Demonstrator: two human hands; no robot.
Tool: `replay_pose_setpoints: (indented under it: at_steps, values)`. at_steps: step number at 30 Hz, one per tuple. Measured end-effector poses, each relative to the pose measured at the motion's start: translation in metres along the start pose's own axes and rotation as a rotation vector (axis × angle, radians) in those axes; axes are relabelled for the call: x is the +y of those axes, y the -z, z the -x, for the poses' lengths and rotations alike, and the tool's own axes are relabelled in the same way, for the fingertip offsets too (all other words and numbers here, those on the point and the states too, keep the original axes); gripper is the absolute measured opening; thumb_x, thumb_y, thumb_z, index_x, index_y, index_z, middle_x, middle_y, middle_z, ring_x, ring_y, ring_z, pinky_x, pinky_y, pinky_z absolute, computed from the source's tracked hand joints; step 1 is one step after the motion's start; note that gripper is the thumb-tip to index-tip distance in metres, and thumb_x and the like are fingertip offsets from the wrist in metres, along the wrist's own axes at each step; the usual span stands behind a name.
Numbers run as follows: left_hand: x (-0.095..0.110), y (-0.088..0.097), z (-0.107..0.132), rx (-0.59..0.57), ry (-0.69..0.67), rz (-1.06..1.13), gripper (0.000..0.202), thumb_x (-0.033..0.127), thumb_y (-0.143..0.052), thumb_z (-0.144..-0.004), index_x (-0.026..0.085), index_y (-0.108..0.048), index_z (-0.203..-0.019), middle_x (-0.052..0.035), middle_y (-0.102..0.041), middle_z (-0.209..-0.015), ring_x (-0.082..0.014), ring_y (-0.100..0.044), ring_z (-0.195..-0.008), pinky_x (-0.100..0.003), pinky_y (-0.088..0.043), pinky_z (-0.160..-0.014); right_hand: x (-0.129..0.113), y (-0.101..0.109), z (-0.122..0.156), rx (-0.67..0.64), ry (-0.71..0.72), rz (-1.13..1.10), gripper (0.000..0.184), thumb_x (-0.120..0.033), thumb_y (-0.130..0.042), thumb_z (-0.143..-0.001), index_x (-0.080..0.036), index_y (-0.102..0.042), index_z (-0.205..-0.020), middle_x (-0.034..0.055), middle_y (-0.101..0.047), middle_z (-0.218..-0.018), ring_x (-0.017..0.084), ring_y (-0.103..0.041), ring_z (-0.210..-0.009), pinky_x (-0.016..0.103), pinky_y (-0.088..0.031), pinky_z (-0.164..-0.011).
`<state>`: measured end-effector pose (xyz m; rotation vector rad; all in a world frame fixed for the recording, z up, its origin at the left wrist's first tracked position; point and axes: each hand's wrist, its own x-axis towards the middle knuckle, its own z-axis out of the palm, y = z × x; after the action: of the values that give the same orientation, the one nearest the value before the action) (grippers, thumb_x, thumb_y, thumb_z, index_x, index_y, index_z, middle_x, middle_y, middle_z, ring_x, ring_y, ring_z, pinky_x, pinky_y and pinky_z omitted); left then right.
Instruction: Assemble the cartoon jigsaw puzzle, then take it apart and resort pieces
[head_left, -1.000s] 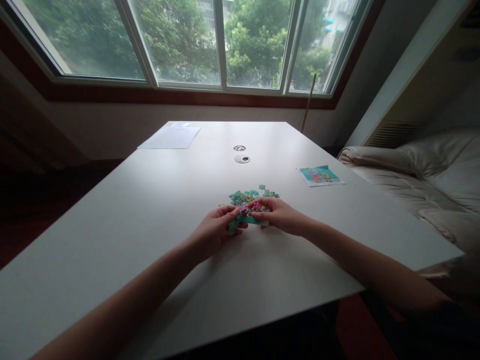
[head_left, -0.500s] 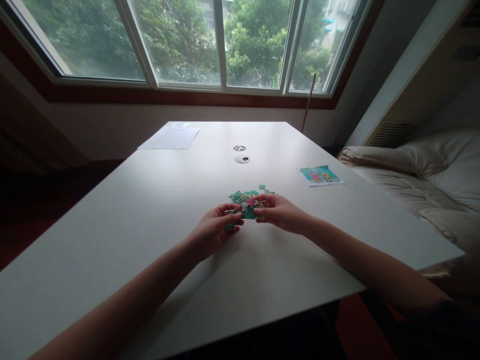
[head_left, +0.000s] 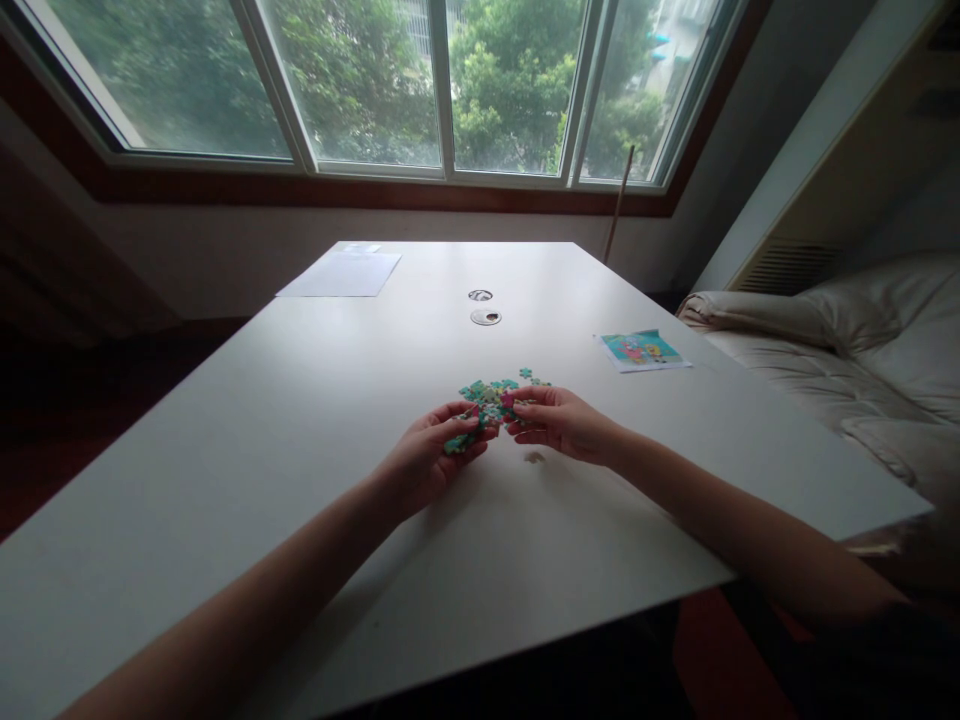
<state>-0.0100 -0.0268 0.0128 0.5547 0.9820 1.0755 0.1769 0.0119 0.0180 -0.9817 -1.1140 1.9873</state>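
My left hand (head_left: 439, 447) is closed on a small cluster of green jigsaw puzzle pieces (head_left: 457, 441), held a little above the table. Close to its right, my right hand (head_left: 564, 422) pinches a pink puzzle piece (head_left: 508, 399) between thumb and fingers. Just beyond both hands lies a loose heap of green and multicoloured puzzle pieces (head_left: 480, 390), partly hidden by the fingers. One puzzle piece (head_left: 535, 458) lies alone on the table below my right hand.
On the white table (head_left: 225, 480), a colourful picture card (head_left: 645, 350) lies to the right and a white sheet (head_left: 345, 274) at the far left. A round cable-hole cover (head_left: 486, 317) sits near the middle. A padded sofa (head_left: 780, 350) stands at the right.
A single piece now lies on the table below my right hand, where none showed before. The green pieces between my hands have shifted left with my left hand, and the gap between the hands looks different.
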Motion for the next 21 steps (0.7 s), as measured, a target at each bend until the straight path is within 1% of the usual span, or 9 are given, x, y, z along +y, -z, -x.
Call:
replay_pose_setpoints:
  at_steps: [4, 7, 11, 14, 17, 21]
  values:
    - [0.0007, 0.0, 0.0001, 0.021, 0.003, 0.006, 0.02, 0.0, -0.061, -0.072, 0.013, -0.057, -0.087, -0.0089, -0.067, -0.078, -0.0173, -0.068, -0.071, -0.02, -0.055, -0.061, 0.0002, -0.0002, -0.0005, 0.022, 0.072, 0.089, 0.021, -0.01, -0.064, -0.073, -0.015, -0.061, -0.093, 0.0009, -0.065, -0.075, 0.009, -0.063, -0.066, 0.019, -0.052, -0.062]
    - [0.0015, -0.0008, 0.0001, 0.034, 0.012, 0.004, 0.021, -0.001, -0.057, -0.074, 0.01, -0.057, -0.091, -0.0121, -0.068, -0.079, -0.0172, -0.068, -0.068, -0.02, -0.056, -0.062, -0.0008, -0.0011, -0.0002, 0.034, 0.07, 0.104, 0.022, -0.01, -0.06, -0.075, -0.015, -0.06, -0.097, 0.0013, -0.066, -0.077, 0.008, -0.063, -0.068, 0.019, -0.052, -0.064]
    - [0.0028, -0.0028, 0.0005, 0.045, 0.012, 0.004, 0.029, -0.006, -0.052, -0.073, 0.009, -0.056, -0.098, -0.0124, -0.067, -0.08, -0.0158, -0.067, -0.066, -0.021, -0.056, -0.063, -0.0017, -0.0008, -0.001, 0.072, 0.099, 0.166, 0.027, -0.006, -0.055, -0.078, -0.015, -0.055, -0.103, 0.0004, -0.066, -0.074, 0.008, -0.064, -0.066, 0.02, -0.053, -0.064]
    - [0.0029, -0.0032, 0.0012, 0.042, 0.009, 0.003, 0.032, -0.006, -0.052, -0.073, 0.009, -0.056, -0.101, -0.0119, -0.067, -0.082, -0.0164, -0.067, -0.069, -0.022, -0.056, -0.064, -0.0004, 0.0009, -0.0031, 0.093, 0.141, 0.27, 0.031, -0.01, -0.058, -0.078, -0.016, -0.051, -0.107, -0.0007, -0.066, -0.069, 0.009, -0.064, -0.061, 0.02, -0.053, -0.059]
    - [0.0023, -0.0029, 0.0017, 0.01, 0.01, -0.002, 0.03, -0.002, -0.054, -0.074, 0.009, -0.057, -0.101, -0.013, -0.067, -0.087, -0.018, -0.067, -0.075, -0.023, -0.056, -0.067, 0.0018, 0.0027, -0.0053, 0.079, 0.177, 0.334, 0.033, -0.016, -0.063, -0.076, -0.016, -0.051, -0.107, 0.0, -0.066, -0.069, 0.01, -0.064, -0.061, 0.019, -0.052, -0.055]
    - [0.0021, -0.0048, 0.0025, -0.021, 0.036, -0.021, 0.025, 0.001, -0.057, -0.075, 0.008, -0.059, -0.099, -0.0149, -0.068, -0.089, -0.0187, -0.067, -0.078, -0.022, -0.056, -0.067, 0.0041, 0.0035, -0.0073, 0.027, 0.231, 0.327, 0.035, -0.022, -0.069, -0.07, -0.017, -0.054, -0.101, -0.0001, -0.065, -0.072, 0.011, -0.064, -0.066, 0.023, -0.053, -0.062]
